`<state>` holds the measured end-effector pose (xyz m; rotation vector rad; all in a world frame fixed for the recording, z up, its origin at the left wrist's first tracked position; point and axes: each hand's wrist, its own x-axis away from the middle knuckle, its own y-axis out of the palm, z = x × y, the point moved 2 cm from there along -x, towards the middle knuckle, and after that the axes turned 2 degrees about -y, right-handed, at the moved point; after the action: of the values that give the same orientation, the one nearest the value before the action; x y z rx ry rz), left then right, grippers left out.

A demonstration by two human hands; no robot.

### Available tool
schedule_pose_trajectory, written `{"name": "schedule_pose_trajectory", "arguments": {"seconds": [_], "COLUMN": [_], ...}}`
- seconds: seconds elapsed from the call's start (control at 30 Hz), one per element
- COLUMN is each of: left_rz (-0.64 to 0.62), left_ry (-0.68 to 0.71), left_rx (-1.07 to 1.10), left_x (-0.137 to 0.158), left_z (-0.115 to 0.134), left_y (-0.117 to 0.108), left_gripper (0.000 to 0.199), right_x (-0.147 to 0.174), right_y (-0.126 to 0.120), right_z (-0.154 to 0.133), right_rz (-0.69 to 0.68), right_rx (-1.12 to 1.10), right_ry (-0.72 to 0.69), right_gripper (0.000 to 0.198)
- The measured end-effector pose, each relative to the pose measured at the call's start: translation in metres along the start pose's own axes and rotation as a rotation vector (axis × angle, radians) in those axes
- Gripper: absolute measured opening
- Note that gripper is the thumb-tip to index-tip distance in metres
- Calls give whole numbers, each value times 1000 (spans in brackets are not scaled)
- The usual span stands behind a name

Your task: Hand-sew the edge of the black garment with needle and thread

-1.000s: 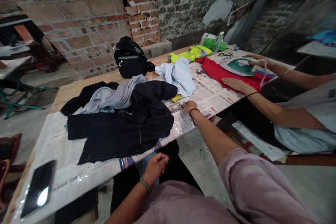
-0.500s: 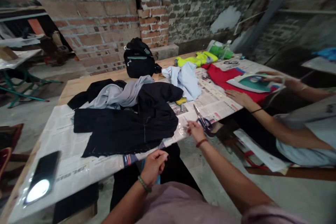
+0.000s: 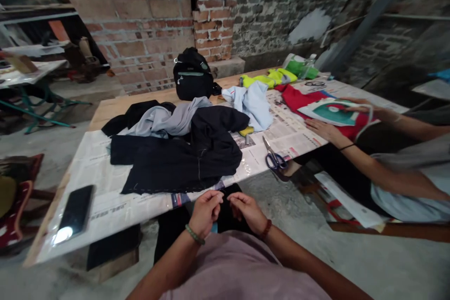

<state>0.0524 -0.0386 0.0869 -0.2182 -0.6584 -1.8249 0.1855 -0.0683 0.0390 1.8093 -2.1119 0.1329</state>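
Observation:
My left hand [image 3: 206, 212] and my right hand [image 3: 247, 210] face each other over my lap, just off the table's front edge. Thumb and forefinger are pinched together on each. Whatever sits between the fingertips is too small to make out. Beyond them lies a dark navy garment [image 3: 168, 166] with a line of pale stitches along its lower edge and another up its middle. Scissors [image 3: 272, 154] with dark blue handles rest at the table edge, right of the garment. A small grey spool [image 3: 249, 140] stands near a yellow piece [image 3: 246, 131].
A co-worker's hand holds a green and white iron [image 3: 328, 111] on red cloth [image 3: 293, 98] at the right. A phone [image 3: 75, 210] lies on the newspaper-covered table [image 3: 108, 225] at left. Grey cloth [image 3: 158, 119], a light blue garment [image 3: 260, 105] and a black bag [image 3: 193, 77] sit farther back.
My right hand has drawn back from beside the scissors to meet my left hand over my lap. The left stays pinched. The co-worker's iron has shifted slightly left.

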Motion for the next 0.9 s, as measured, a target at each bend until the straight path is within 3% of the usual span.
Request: {"name": "schedule_pose_trajectory", "arguments": {"seconds": [0.17, 0.3, 0.7, 0.9], "left_rz": [30, 23, -88, -132], "left_ry": [26, 51, -53, -90], "left_rx": [-24, -99, -94, -104], "left_x": [6, 6, 15, 16], "left_z": [-4, -10, -11, -14], "left_y": [-1, 2, 12, 14], "left_gripper": [28, 24, 23, 27], "right_x": [15, 18, 16, 13], "right_y": [14, 18, 3, 1], "right_z": [-6, -13, -34, -30], "right_rz": [-13, 7, -199, -156], "right_rx": [-10, -100, -70, -87], "right_ry": [10, -60, -181, -139], "right_gripper": [35, 37, 24, 19]}}
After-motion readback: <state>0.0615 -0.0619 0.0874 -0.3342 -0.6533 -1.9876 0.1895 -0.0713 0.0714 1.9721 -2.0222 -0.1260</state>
